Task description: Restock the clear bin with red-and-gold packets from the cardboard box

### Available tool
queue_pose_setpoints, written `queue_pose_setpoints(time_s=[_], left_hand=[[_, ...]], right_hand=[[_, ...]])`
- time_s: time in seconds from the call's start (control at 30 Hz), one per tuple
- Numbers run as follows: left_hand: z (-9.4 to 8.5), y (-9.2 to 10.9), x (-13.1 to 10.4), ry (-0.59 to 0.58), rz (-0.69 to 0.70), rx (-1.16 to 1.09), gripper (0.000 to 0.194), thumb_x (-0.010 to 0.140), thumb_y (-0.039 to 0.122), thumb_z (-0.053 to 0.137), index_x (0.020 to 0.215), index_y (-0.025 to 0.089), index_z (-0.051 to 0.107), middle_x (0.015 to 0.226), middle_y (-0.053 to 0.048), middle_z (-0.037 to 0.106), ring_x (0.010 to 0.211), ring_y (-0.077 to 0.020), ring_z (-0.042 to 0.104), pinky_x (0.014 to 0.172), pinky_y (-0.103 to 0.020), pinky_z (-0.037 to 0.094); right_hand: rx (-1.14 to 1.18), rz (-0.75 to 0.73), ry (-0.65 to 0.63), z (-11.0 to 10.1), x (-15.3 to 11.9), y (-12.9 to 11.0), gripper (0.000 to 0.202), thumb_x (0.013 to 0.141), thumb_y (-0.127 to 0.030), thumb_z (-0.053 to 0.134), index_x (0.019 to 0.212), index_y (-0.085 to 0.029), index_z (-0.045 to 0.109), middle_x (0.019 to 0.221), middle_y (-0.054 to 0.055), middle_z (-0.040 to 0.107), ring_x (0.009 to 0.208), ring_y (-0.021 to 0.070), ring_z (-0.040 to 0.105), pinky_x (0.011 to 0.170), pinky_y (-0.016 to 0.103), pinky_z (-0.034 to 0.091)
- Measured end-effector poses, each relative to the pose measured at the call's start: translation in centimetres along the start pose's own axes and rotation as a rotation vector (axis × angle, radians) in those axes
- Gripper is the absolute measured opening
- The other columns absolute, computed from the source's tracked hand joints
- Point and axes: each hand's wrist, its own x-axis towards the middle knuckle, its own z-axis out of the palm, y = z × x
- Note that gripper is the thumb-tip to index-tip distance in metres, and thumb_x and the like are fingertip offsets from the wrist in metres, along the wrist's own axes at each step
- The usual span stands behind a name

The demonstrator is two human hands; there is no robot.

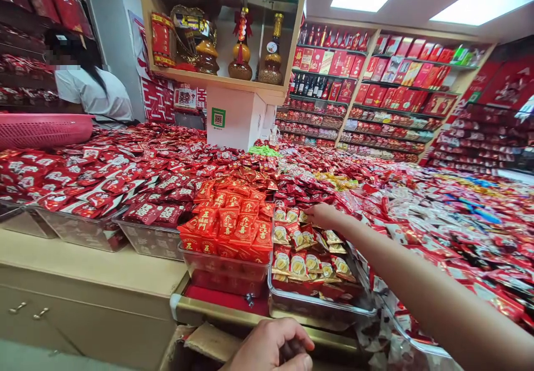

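Note:
My left hand [273, 346] is at the bottom middle, above an open cardboard box [212, 340]. Its fingers are loosely curled, the thumb stands apart from them, and nothing shows in its grasp. From the right, my right arm stretches over a clear plastic bin [321, 307] of red and gold snack packets [298, 265]. At the back of that bin, my right hand [321, 215] touches the packets with its fingers closed together. What the fingertips pinch, if anything, is hidden. Left of this bin stands another, heaped with bright red wrapped packets [227, 223].
More bins of dark red packets [146, 209] line the beige counter [83, 271]. Heaps of wrapped sweets [459, 237] spread rightward. A pink basket [45, 129] sits at left, near a person in white [100, 90]. A shelf cabinet [221, 79] overhangs the middle.

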Motion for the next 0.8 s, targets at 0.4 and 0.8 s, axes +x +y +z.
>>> queue_pose_setpoints(time_s=[0.4,0.8], left_hand=[[0.1,0.0,0.0,0.019,0.001,-0.019,0.024,0.068,0.025,0.053,0.084,0.008,0.06,0.06,0.001,0.045,0.056,-0.0094,0.04,0.053,-0.019,0.032],[0.4,0.5,-0.1,0.048,-0.032,0.009,0.021,0.068,0.023,0.05,0.082,0.009,0.057,0.058,0.002,0.044,0.054,-0.0096,0.039,0.052,-0.02,0.032]], right_hand=[[0.192,-0.065,0.159,-1.6,-2.8,-1.4,0.029,0.079,-0.021,0.046,0.104,-0.018,0.061,0.106,0.007,0.064,0.097,0.0195,0.057,0.08,0.025,0.04],[0.32,0.124,0.22,0.5,-3.7,-6.3,0.033,0.07,-0.032,0.052,0.096,-0.012,0.047,0.092,0.014,0.064,0.081,0.0233,0.06,0.058,0.026,0.038]])
